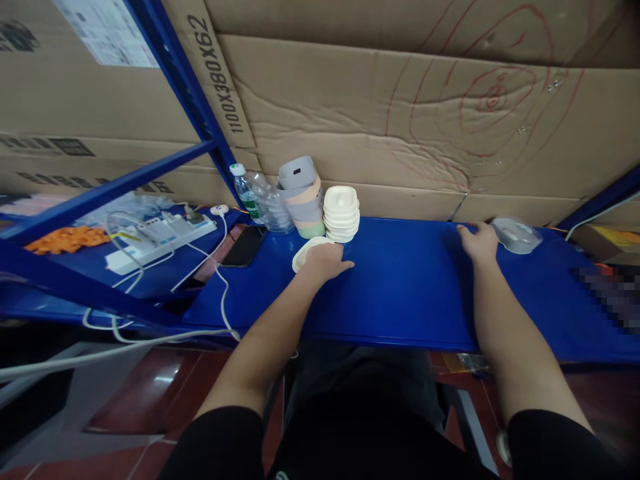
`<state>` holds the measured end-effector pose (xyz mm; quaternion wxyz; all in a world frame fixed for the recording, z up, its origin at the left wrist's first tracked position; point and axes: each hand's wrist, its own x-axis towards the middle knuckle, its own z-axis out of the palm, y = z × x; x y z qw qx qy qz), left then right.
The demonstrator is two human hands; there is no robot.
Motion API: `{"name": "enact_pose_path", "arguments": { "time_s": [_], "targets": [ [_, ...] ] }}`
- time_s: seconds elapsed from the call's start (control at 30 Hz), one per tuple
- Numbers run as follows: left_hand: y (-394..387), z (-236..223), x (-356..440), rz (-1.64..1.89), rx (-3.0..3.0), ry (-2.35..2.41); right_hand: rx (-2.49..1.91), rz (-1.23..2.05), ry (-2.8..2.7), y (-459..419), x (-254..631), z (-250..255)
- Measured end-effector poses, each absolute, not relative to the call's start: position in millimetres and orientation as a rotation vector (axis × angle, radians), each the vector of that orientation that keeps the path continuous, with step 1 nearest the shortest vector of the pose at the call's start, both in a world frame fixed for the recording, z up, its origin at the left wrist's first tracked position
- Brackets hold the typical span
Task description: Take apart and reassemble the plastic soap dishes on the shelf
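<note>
My left hand is closed over a small cream lid on the left part of the blue table; my fingers cover much of it, and the thumb points right. Just behind stands a stack of cream lids. Beside that stack is a taller stack of grey, peach and green cups. On the right, my right hand is at the table's back edge with thumb and fingers apart. It holds nothing that I can see. Close to its right lies a clear plastic dome-shaped piece.
A green-labelled bottle and stacked clear plastic cups stand at the back left, near a black phone. White cables and a power strip lie farther left. Cardboard walls the back; a blue post rises at left.
</note>
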<state>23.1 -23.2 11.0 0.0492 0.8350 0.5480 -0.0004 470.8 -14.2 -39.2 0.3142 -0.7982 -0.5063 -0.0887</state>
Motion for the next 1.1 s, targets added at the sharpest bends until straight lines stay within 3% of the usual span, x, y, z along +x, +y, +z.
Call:
{"name": "enact_pose_path", "arguments": {
  "time_s": [0.23,0.37,0.7,0.87,1.1],
  "targets": [
    [-16.0,7.8,14.9,0.116,2.486,1.83,-1.657,-0.007,-1.842,-15.9,388.9,-27.5],
    [-13.1,8.8,10.4,-0.012,2.445,1.861,-1.474,0.172,-2.144,-19.7,354.5,-31.2],
    [-40.5,-0.2,45.6,0.251,2.699,0.927,-1.431,0.23,-2.191,-26.2,344.0,-24.4],
    [-37.3,0.9,49.7,0.722,2.646,1.074,-1.224,0.338,-2.315,-41.2,315.3,-14.7],
    [6.1,20.0,-16.5,1.454,2.28,1.851,-1.213,0.47,-2.448,-38.7,308.2,-26.7]
  ]
}}
